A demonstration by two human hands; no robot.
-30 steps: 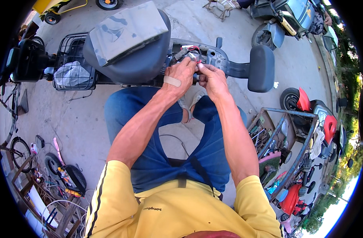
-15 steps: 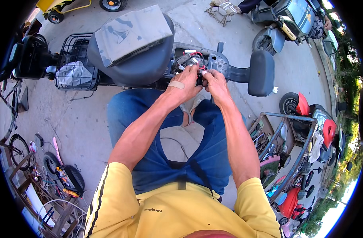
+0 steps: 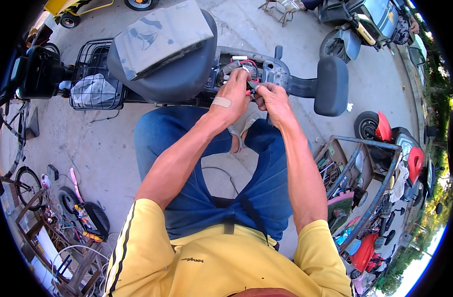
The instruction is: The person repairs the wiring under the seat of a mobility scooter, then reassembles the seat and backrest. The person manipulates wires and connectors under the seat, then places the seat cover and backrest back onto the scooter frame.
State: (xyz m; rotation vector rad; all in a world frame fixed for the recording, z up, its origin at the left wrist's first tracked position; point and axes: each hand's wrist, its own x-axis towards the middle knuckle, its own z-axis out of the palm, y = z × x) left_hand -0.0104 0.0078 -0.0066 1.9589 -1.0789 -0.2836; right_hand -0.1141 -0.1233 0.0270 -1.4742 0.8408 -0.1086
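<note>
An electric scooter lies crosswise before me, its black seat (image 3: 174,69) under a dusty grey flat panel (image 3: 162,34). Right of the seat is an open compartment (image 3: 268,67) holding red and black wires (image 3: 251,63) and a small white part (image 3: 239,58). My left hand (image 3: 231,96), with a plaster on its back, has closed fingertips among the wires. My right hand (image 3: 273,101) pinches a small dark and red wire connector (image 3: 252,91) beside it. What my left fingertips grip is partly hidden.
A padded backrest (image 3: 330,86), wire basket (image 3: 90,62) and handlebar housing (image 3: 38,72) flank the compartment. Another scooter (image 3: 347,27) stands top right beside a co-worker's hand (image 3: 413,27). A metal tool cart (image 3: 380,148) and red scooter (image 3: 414,163) are right; bike parts (image 3: 87,218) lie lower left.
My left fingers have shifted up deeper into the wires. The red-and-dark connector now shows between my hands, where my fingers covered it before.
</note>
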